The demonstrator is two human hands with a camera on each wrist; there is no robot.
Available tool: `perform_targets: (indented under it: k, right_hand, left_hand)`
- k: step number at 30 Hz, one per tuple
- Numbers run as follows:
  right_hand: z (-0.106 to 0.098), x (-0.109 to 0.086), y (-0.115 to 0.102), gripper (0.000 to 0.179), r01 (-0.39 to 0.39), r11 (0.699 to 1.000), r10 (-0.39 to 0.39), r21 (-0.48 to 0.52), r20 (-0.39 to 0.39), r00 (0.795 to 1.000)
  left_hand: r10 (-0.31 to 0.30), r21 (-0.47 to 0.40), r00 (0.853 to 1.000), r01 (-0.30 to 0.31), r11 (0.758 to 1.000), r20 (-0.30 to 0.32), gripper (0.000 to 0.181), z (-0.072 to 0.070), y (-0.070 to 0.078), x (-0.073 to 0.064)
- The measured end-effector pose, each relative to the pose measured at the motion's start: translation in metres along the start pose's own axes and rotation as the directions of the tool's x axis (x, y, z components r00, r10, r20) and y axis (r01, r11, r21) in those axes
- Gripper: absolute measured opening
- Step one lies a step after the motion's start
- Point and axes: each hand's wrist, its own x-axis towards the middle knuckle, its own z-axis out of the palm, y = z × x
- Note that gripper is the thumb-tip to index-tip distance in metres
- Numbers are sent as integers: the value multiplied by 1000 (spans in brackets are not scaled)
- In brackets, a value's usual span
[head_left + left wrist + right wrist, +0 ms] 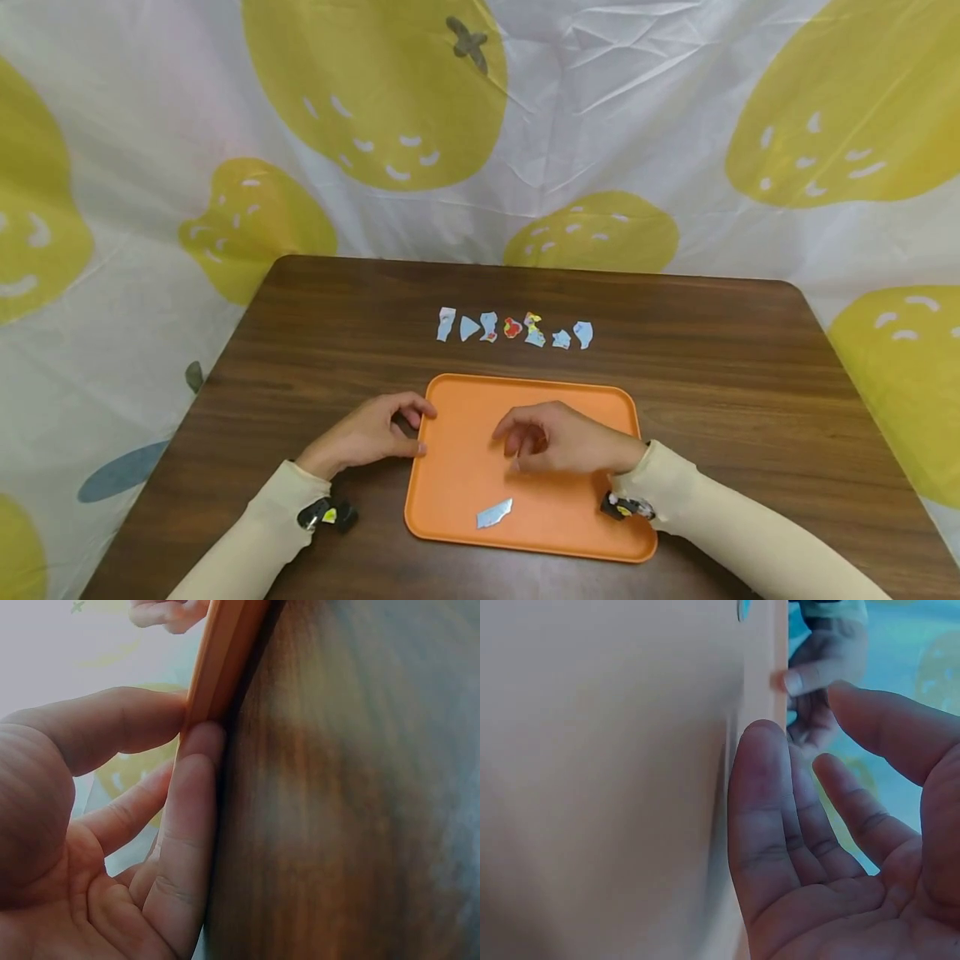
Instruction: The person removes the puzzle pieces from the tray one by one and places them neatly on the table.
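My left hand (pixel 372 431) rests at the left rim of an orange tray (pixel 465 533), its thumb and fingertips touching the edge a little apart. The left wrist view shows those fingers (pixel 187 810) against the tray's side (pixel 225 652). Over the middle of the tray hovers my right hand (pixel 562 437), fingers bent and thumb apart. Nothing shows between its fingers in the right wrist view, where the palm (pixel 840 915) faces the camera. Near the tray's front lies a pale blue, irregular scrap (pixel 494 513), below the right hand in the head view and apart from it.
Behind the tray, several small irregular scraps form a row on the brown wooden table (pixel 360 333). Among them are a pale blue triangle (pixel 468 327), a red and yellow scrap (pixel 512 327) and a blue one (pixel 582 334). A lemon-patterned cloth (pixel 547 150) hangs beyond the table.
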Motion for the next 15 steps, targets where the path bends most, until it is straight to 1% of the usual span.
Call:
perform_targets:
  k: [3, 8, 15]
  right_hand:
    - [5, 0, 1, 35, 8, 1000, -8, -13, 23, 1000]
    - [13, 1, -1, 38, 22, 1000, -21, -6, 63, 998]
    - [23, 1, -5, 41, -3, 1000, 1, 9, 122, 992]
  left_hand:
    - [-5, 3, 1000, 5, 1000, 2, 46, -1, 1, 1]
    - [-11, 2, 1000, 11, 1000, -1, 46, -1, 3, 1]
    - [3, -12, 1000, -3, 1000, -4, 46, 0, 4, 0]
